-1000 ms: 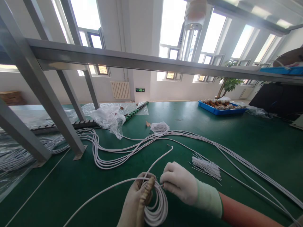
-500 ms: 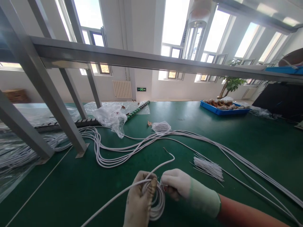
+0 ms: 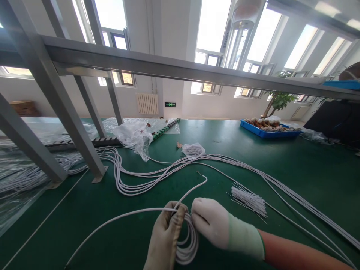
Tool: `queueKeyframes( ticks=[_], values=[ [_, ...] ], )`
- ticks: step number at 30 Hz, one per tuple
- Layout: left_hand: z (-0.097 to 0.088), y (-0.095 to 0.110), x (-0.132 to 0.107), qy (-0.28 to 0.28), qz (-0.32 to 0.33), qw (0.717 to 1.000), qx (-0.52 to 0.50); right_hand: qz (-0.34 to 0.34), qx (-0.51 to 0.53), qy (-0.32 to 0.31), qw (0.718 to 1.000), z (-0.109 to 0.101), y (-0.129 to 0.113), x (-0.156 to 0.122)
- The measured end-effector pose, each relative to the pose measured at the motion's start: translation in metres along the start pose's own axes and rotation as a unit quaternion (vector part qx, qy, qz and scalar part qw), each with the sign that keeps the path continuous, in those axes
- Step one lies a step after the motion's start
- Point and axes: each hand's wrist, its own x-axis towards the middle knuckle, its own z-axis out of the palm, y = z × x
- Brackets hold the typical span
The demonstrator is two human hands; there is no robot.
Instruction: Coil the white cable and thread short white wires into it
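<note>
Item: one coil of white cable (image 3: 188,243), low in the middle of the view, just above the near edge of the green table (image 3: 295,172). It makes several loops, too close together to count. The coil is oval, with its long axis running from the fingers back toward the person. One short free end (image 3: 201,177) rises from the top of the coil and points away and to the right, its tip lying on the table. One long tail (image 3: 112,221) sweeps left and down to the near-left edge. Left hand (image 3: 165,240), gloved: fingers and thumb closed round the top of the coil. Right hand (image 3: 213,227), gloved: fingers bent close together, tips pinching the coil's upper right, touching the left thumb. Nearby are one bundle of thin white ties (image 3: 249,198) just right of the hands, one run of long white cables (image 3: 152,180) beyond, one small clear packet (image 3: 193,150), one crumpled plastic bag (image 3: 135,137) and one blue tray (image 3: 267,132) far right.
</note>
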Motion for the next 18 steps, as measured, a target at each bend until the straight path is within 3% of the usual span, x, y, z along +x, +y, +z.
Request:
queueKeyframes(
  ticks=[2, 3, 6, 8, 10, 13, 18],
  values=[
    [0.002, -0.001, -0.005, 0.043, 0.053, 0.994, 0.086, 0.141, 0.079, -0.033, 0.986, 0.009, -0.003, 0.004],
    [0.003, -0.001, -0.007, 0.048, 0.082, 0.989, 0.111, 0.179, 0.111, -0.057, 0.976, 0.011, -0.003, 0.006],
    [0.002, 0.003, -0.01, 0.04, 0.08, 0.993, 0.083, 0.194, 0.16, -0.084, 0.964, 0.005, 0.002, 0.006],
    [-0.001, 0.009, -0.011, 0.043, 0.036, 0.998, 0.021, 0.136, 0.157, -0.034, 0.978, -0.006, 0.005, 0.003],
    [-0.004, 0.016, -0.012, 0.046, 0.008, 0.999, -0.025, 0.005, 0.102, -0.002, 0.995, -0.016, 0.007, -0.001],
    [-0.007, 0.023, -0.012, 0.037, -0.014, 0.998, -0.045, -0.184, -0.014, -0.021, 0.983, -0.025, 0.012, -0.003],
    [-0.011, 0.021, -0.013, 0.03, -0.018, 0.998, -0.043, -0.283, -0.105, -0.034, 0.953, -0.024, 0.019, 0.001]
  ],
)
